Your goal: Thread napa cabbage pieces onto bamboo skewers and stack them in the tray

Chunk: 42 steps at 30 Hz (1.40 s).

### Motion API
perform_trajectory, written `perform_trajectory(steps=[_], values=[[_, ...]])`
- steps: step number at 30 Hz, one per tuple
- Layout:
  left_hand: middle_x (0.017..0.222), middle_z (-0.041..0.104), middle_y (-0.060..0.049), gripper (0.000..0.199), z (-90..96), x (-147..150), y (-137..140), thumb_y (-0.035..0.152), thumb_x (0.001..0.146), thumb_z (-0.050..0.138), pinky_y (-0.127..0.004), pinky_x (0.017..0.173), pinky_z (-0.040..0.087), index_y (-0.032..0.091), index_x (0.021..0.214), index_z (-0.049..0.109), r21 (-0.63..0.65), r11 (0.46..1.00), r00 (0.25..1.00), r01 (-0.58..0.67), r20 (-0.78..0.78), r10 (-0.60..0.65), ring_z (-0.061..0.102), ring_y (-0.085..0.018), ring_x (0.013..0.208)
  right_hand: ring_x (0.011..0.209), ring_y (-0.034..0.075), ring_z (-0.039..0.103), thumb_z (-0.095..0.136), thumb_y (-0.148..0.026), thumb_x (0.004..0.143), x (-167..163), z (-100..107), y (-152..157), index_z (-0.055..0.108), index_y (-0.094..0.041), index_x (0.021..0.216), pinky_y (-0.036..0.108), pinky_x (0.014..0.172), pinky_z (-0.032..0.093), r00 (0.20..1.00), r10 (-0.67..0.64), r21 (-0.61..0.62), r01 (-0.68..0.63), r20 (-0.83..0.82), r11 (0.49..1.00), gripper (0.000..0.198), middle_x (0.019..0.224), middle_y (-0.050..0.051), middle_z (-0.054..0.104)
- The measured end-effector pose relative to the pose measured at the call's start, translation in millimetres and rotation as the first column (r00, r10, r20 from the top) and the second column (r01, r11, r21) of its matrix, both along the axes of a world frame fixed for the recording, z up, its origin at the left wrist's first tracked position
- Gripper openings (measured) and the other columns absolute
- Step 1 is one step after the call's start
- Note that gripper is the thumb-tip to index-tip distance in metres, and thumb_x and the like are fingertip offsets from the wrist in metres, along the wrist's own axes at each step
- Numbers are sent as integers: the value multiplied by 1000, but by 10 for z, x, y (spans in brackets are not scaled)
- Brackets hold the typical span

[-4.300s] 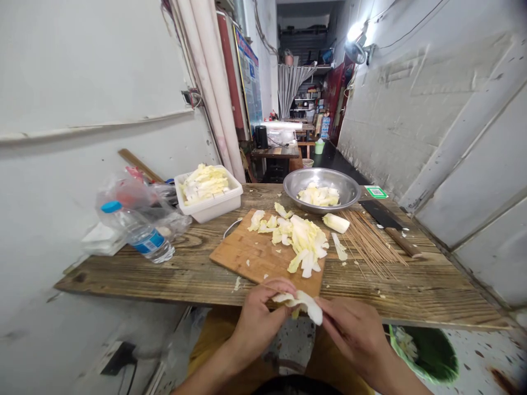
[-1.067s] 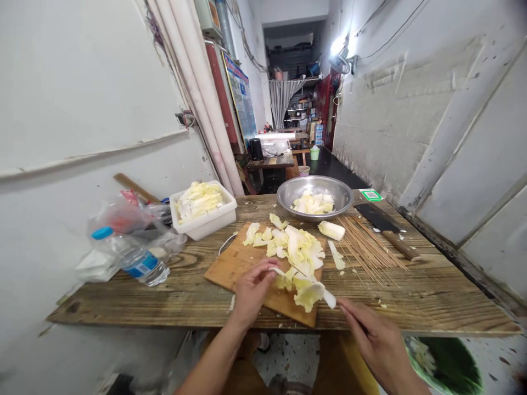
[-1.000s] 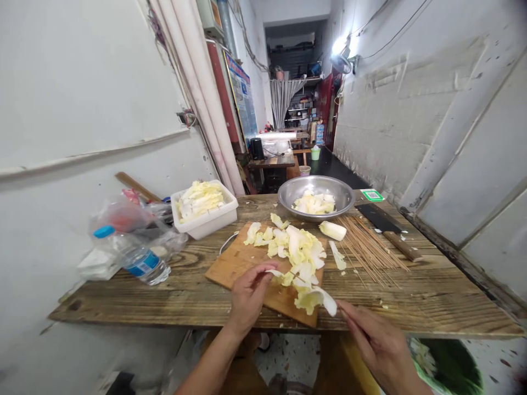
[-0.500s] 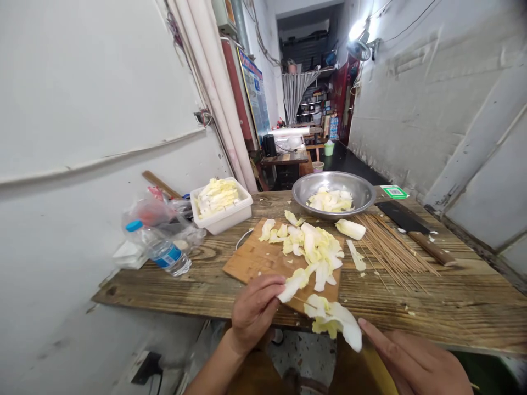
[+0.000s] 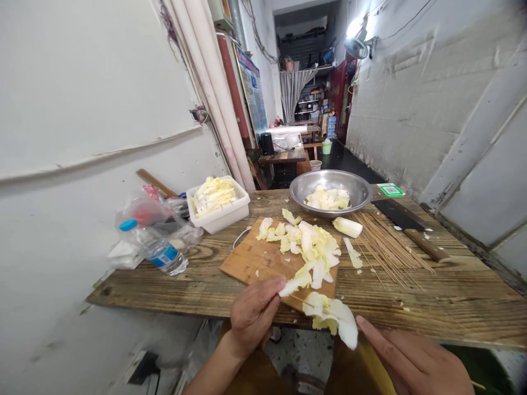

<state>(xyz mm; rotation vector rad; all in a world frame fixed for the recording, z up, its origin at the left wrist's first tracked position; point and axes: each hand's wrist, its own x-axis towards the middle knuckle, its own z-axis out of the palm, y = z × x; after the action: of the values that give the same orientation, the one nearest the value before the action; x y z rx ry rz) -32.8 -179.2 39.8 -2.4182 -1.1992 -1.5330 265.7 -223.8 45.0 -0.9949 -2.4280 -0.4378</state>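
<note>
As left hand [image 5: 256,310] pinches cabbage [image 5: 295,284] | right hand [image 5: 420,356] farther off than earlier

Thin skewer [image 5: 300,300], slanting down rightward at table edge [image 5: 185,307]; curled yellow-white cabbage leaf [image 5: 335,319] strung on it; narrower leaf [image 5: 295,285] near left end

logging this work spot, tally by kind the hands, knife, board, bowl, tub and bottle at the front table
Left hand and right hand: 2
Knife: 1
Cutting board: 1
Metal bowl: 1
White tub: 1
Plastic bottle: 1
Total: 7
</note>
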Motion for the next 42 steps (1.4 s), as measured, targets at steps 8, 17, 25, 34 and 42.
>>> perform_trajectory(steps=[8, 17, 25, 34, 42], values=[[100, 71, -4, 41, 11, 6, -25, 2, 77, 57, -26, 80, 53, 22, 112, 59, 22, 1000, 1000, 2, -19, -2, 66, -15, 91, 61, 14, 63, 34, -15, 91, 4, -7, -16, 47, -15, 131, 23, 54, 48, 1000, -9, -20, 8, -16, 1000, 42, 75, 3, 67], [96, 70, -7, 32, 123, 10, -35, 6, 79, 57, -27, 78, 52, 21, 106, 62, 78, 997, 999, 5, -44, -1, 65, -16, 89, 59, 14, 62, 34, -15, 91, 24, -40, -23, 39, -19, 138, 22, 55, 47, 999, -10, -3, 10, -31, 1000, 47, 74, 2, 68], [87, 71, -4, 25, 176, 34, -31, 6, 77, 59, -34, 84, 41, 22, 95, 64, 156, 986, 991, -67, -108, 84, 64, -14, 77, 60, 16, 61, 33, -12, 91, -13, -1, -50, 38, -18, 138, 25, 57, 47, 998, -44, -22, 44, -36, 999, 47, 75, 3, 67], [82, 72, 0, 18, 259, 70, -48, 8, 78, 58, -37, 93, 34, 22, 88, 65, 204, 972, 974, -118, -165, 153, 65, -14, 73, 56, 13, 59, 30, -15, 91, 0, -32, -29, 46, -19, 133, 23, 52, 44, 996, -22, 24, 24, -87, 999, 45, 71, 2, 66], [81, 72, -2, 20, 245, 61, -61, 6, 79, 58, -40, 97, 30, 19, 93, 63, 278, 954, 953, -111, -242, 181, 65, -15, 75, 59, 17, 59, 26, -26, 94, 1, -42, -53, 37, -17, 139, 27, 57, 47, 999, -34, 19, 35, -37, 999, 48, 76, 6, 68]])
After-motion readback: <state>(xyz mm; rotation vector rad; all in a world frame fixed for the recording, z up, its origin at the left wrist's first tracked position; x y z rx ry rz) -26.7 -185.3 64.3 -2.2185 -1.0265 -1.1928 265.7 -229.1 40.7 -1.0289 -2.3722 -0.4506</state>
